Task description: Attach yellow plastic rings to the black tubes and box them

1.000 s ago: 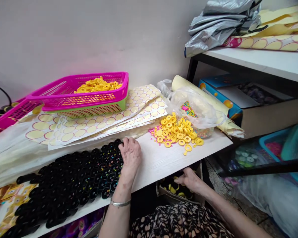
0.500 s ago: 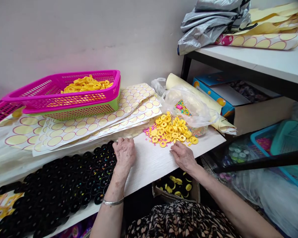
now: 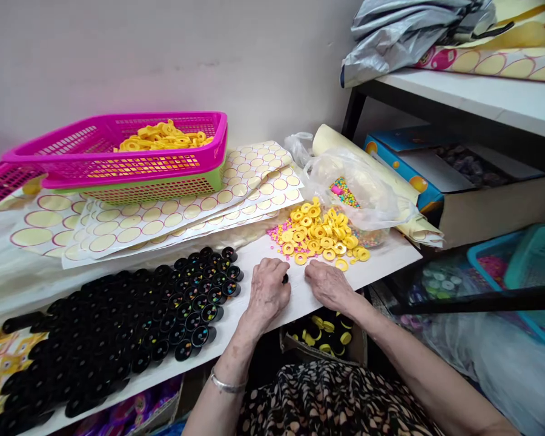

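Note:
My left hand (image 3: 267, 293) is closed around a small black cup (image 3: 285, 278), of which only a bit of the dark end shows past the fingers. Facing it across a narrow gap, my right hand (image 3: 329, 284) has its fingers pinched together; whatever they hold is hidden. Just beyond the right hand lies a heap of yellow ring-shaped caps (image 3: 322, 233) mixed with tiny pink beads (image 3: 279, 233). To the left stand rows of black cups (image 3: 193, 306), several with coloured bits inside.
A pink basket (image 3: 163, 166) of yellow pieces rests on sticker sheets (image 3: 200, 209). Behind the caps sits a clear bag of beads (image 3: 354, 188). Below the table edge is a box (image 3: 300, 348) of yellow-capped black pieces. A shelf (image 3: 472, 94) overhangs the right.
My left hand has moved right, from the edge of the black cups to beside my right hand, with a black cup now in it. My right hand has shifted slightly left. The view has shifted slightly.

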A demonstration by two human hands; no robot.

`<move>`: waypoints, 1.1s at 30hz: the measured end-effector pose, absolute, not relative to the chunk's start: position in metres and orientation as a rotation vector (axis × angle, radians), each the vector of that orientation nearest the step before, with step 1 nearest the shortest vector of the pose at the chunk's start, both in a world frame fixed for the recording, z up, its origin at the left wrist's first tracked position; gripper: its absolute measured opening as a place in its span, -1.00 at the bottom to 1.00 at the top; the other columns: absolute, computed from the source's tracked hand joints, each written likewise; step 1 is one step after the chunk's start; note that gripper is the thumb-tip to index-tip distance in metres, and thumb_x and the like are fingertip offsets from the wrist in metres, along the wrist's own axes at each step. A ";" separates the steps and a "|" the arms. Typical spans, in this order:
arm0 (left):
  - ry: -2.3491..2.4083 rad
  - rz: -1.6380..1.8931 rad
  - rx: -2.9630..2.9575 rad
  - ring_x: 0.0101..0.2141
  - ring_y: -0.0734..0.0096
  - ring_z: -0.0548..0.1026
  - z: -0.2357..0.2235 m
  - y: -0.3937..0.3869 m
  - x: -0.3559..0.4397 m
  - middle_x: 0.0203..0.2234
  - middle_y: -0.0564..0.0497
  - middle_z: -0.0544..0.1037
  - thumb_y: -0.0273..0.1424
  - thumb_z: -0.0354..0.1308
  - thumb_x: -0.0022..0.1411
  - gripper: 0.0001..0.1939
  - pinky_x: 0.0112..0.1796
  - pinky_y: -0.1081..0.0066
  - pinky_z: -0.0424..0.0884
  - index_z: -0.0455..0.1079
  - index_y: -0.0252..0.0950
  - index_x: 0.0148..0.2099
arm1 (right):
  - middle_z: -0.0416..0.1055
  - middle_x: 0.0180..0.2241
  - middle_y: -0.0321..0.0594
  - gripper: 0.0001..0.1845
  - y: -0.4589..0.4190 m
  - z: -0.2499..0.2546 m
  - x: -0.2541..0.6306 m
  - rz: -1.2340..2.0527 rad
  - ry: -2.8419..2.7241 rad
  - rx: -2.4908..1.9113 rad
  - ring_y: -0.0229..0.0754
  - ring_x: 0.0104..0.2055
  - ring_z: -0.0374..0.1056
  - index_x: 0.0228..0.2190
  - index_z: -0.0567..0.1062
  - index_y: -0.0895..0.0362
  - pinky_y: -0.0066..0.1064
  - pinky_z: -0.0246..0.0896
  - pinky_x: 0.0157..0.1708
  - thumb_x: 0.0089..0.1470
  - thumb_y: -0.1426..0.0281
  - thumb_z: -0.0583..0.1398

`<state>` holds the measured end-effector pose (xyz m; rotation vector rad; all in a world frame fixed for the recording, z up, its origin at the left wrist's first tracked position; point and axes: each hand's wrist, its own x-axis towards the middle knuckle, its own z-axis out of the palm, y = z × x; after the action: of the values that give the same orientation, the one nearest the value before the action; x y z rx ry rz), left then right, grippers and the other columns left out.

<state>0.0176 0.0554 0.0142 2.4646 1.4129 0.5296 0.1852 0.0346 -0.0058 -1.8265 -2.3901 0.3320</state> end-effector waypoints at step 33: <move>1.413 0.961 1.940 -0.32 0.37 0.35 -0.040 0.041 0.010 -0.40 0.05 0.45 -0.43 0.21 -0.01 -0.83 -0.27 0.40 0.27 0.37 -0.23 -0.28 | 0.27 -0.43 -0.23 -0.83 0.040 0.001 0.162 0.428 -2.222 -1.367 -0.24 -0.38 0.22 -0.41 0.35 0.15 -0.47 0.08 -0.36 0.13 0.49 -0.01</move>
<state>0.0101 0.0414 -0.0399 1.9400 1.4130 0.9611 0.1624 0.0400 0.0014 -1.3668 -2.2223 0.4276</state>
